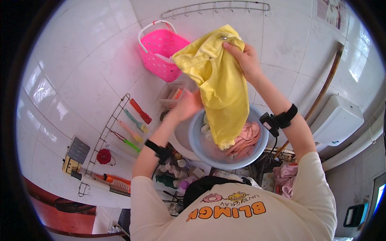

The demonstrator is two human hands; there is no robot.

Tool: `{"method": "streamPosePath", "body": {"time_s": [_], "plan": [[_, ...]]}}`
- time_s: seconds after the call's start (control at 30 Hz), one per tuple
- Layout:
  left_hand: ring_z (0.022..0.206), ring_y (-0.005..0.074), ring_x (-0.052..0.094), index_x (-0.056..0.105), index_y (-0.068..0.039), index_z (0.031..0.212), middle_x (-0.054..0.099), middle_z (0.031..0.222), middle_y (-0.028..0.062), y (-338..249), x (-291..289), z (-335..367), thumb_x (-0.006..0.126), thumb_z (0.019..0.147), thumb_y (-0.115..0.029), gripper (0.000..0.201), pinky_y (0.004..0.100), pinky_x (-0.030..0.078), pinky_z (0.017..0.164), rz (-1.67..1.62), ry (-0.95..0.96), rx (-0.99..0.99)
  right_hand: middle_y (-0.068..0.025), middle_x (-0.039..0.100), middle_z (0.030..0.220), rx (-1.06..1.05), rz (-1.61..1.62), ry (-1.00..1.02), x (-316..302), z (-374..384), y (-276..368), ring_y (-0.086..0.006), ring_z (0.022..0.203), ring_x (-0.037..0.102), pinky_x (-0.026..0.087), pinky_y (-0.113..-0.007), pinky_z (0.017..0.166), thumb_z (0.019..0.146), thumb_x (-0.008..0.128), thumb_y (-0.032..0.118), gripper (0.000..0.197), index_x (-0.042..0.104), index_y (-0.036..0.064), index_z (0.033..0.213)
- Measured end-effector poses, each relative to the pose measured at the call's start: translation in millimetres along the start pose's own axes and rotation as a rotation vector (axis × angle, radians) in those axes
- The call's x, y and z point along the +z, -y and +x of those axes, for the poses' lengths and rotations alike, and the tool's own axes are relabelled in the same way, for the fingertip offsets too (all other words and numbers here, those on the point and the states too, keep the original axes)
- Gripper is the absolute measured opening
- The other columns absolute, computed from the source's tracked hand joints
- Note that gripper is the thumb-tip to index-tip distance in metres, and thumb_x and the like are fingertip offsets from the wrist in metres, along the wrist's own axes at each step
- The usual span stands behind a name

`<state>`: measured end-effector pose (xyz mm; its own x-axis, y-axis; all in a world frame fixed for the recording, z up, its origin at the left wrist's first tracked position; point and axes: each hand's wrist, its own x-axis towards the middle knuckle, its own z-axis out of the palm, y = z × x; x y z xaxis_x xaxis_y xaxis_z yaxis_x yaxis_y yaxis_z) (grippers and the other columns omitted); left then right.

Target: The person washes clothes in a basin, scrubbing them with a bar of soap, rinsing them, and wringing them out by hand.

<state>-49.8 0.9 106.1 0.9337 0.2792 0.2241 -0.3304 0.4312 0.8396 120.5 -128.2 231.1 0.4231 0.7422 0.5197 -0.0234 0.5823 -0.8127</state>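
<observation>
My right hand (247, 60) is closed on the waistband of a pair of yellow pants (227, 96), close to its metal button and zipper. The pants hang down from that grip, and their lower end reaches into a light blue basin (196, 146). My left hand (187, 105) is beside the left edge of the pants, smeared by motion. Its fingertips are partly lost against the cloth, so I cannot tell whether it grips them. Inside the basin lies pink cloth (246, 138), with some whitish fabric at the left side.
A pink basket (161, 44) hangs on the tiled wall below a hook rail (217, 8). Brushes hang from a wire rack (108, 128) at left. Several bottles (173, 170) stand near my left elbow. A wooden pole (327, 82) leans beside a white tank (337, 120) at right.
</observation>
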Motion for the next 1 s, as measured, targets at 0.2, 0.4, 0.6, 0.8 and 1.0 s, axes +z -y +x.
{"method": "streamPosePath", "body": {"time_s": [0.2, 0.4, 0.6, 0.8, 1.0], "plan": [[0.101, 0.0159, 0.053, 0.049, 0.002, 0.116, 0.058, 0.108, 0.0074, 23.5, 19.4, 14.7, 0.064, 0.077, -0.014, 0.044, 0.0296, 0.041, 0.086, 0.397, -0.096, -0.164, -0.0045, 0.062, 0.080, -0.066, -0.148, -0.133, -10.9, 21.3, 21.4, -0.0107, 0.067, 0.058, 0.049, -0.025, 0.063, 0.077, 0.068, 0.022, 0.028, 0.060, -0.0012, 0.090], [0.100, 0.0184, 0.055, 0.048, -0.003, 0.116, 0.057, 0.109, 0.0070, 9.1, 32.5, 27.2, 0.064, 0.078, -0.010, 0.042, 0.0324, 0.043, 0.086, 0.128, -0.078, -0.044, -0.0112, 0.061, 0.092, -0.020, -0.068, -0.142, -30.7, 29.9, 51.0, -0.0166, 0.079, 0.061, 0.051, -0.028, 0.066, 0.078, 0.067, 0.024, 0.039, 0.055, -0.0066, 0.099], [0.100, 0.0185, 0.054, 0.046, -0.004, 0.120, 0.056, 0.111, 0.0059, 36.0, 26.9, 23.3, 0.064, 0.078, -0.009, 0.046, 0.0334, 0.044, 0.086, 0.131, -0.216, -0.135, -0.0173, 0.058, 0.100, 0.265, -0.106, -0.273, -82.7, 35.1, 4.0, -0.0234, 0.090, 0.059, 0.050, -0.033, 0.076, 0.075, 0.070, 0.029, 0.055, 0.049, -0.0123, 0.105], [0.102, 0.0177, 0.054, 0.046, -0.004, 0.120, 0.055, 0.113, 0.0060, 101.2, -20.1, 4.6, 0.065, 0.076, -0.006, 0.048, 0.0318, 0.042, 0.089, 0.273, -0.242, -0.150, -0.0095, 0.059, 0.099, 0.536, -0.082, -0.165, -124.9, -5.9, -86.6, -0.0160, 0.088, 0.057, 0.048, -0.029, 0.073, 0.083, 0.060, 0.030, 0.044, 0.052, -0.0060, 0.106], [0.104, 0.0170, 0.053, 0.045, -0.003, 0.121, 0.055, 0.113, 0.0061, 131.7, -38.5, -4.1, 0.068, 0.072, -0.005, 0.053, 0.0313, 0.041, 0.090, 0.351, -0.229, -0.177, -0.0093, 0.052, 0.112, 0.587, 0.064, 0.017, -166.2, -63.2, -159.1, -0.0167, 0.102, 0.050, 0.040, -0.030, 0.088, 0.085, 0.056, 0.019, 0.042, 0.042, -0.0044, 0.118]]}}
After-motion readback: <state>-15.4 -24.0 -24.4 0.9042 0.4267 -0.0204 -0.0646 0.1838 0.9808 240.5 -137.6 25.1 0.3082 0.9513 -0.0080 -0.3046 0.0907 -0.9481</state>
